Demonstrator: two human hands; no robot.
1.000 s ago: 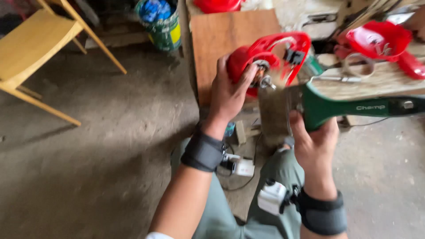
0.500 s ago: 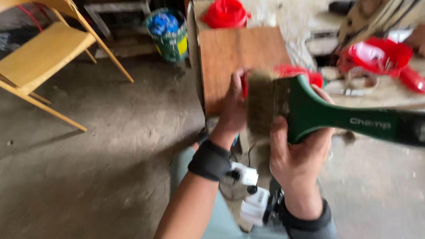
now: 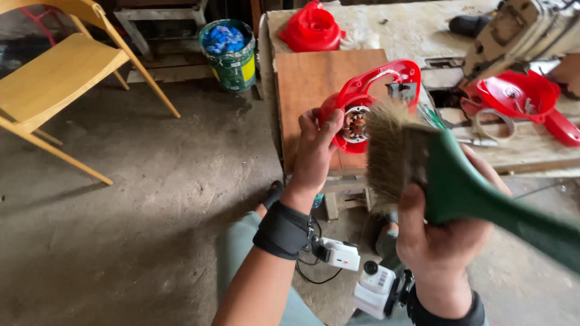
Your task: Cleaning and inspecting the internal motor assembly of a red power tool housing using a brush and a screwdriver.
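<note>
Left hand (image 3: 315,150) clenched on red housing (image 3: 368,96), frame centre, motor core exposed. Right hand (image 3: 444,232) gripping green brush (image 3: 465,184), lower right, bristles just beside housing. Workbench (image 3: 314,78) behind; yellow chair (image 3: 54,78) upper left; bucket (image 3: 228,54) top centre.

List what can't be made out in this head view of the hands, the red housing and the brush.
- Red housing: its lower left is covered by the left hand, its right side by the bristles.
- Green brush: the handle's end is cut off by the right edge.
- Right hand: its palm is hidden behind the brush.
- Motor core: too small for detail.
</note>
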